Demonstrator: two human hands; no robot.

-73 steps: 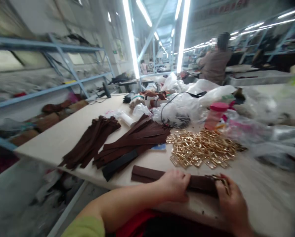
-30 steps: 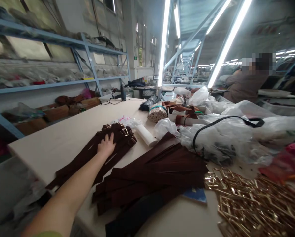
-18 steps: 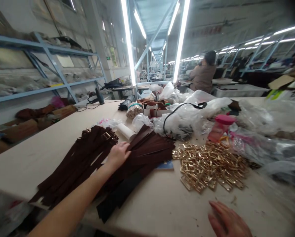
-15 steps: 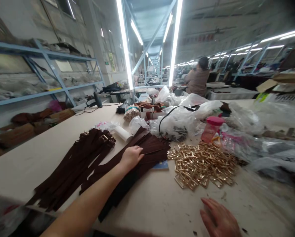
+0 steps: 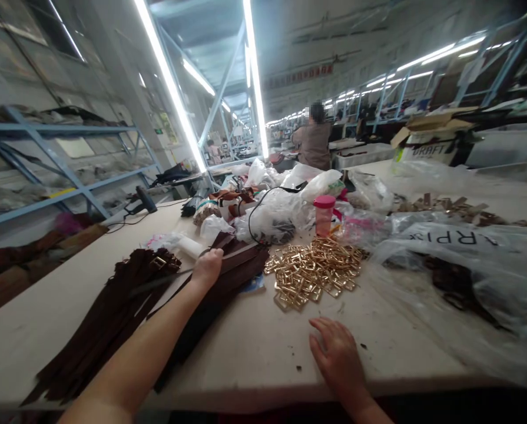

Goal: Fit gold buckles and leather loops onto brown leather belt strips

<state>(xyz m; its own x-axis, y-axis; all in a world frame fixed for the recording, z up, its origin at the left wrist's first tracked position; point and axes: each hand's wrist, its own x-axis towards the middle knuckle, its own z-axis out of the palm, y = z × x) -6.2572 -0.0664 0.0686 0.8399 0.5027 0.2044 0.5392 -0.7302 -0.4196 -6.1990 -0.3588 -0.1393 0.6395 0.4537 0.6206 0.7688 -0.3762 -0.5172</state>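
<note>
My left hand (image 5: 207, 268) is closed on a dark leather strap above a fanned stack of brown straps (image 5: 239, 268); the strap's ends look blurred on both sides of my fist. Left of it lies a second bundle of dark straps (image 5: 108, 318), some with gold buckles at their far end. My right hand (image 5: 336, 351) rests on the pale tabletop, fingers stretched out and nothing in them. Just beyond it is a heap of gold rectangular buckles (image 5: 314, 274). A bit of a blue sheet (image 5: 254, 285) shows beside the strap stack.
Behind the buckles stands a pink-lidded jar (image 5: 324, 217). Clear plastic bags (image 5: 285, 215) crowd the middle back, and a large printed bag (image 5: 448, 259) covers the right. A heat gun (image 5: 145, 200) with a cord sits far left. A person (image 5: 315, 141) is farther off.
My view has swung to the right, so things appear farther left. My left hand has lifted a strap off the stack. The right hand still lies flat near the buckles.
</note>
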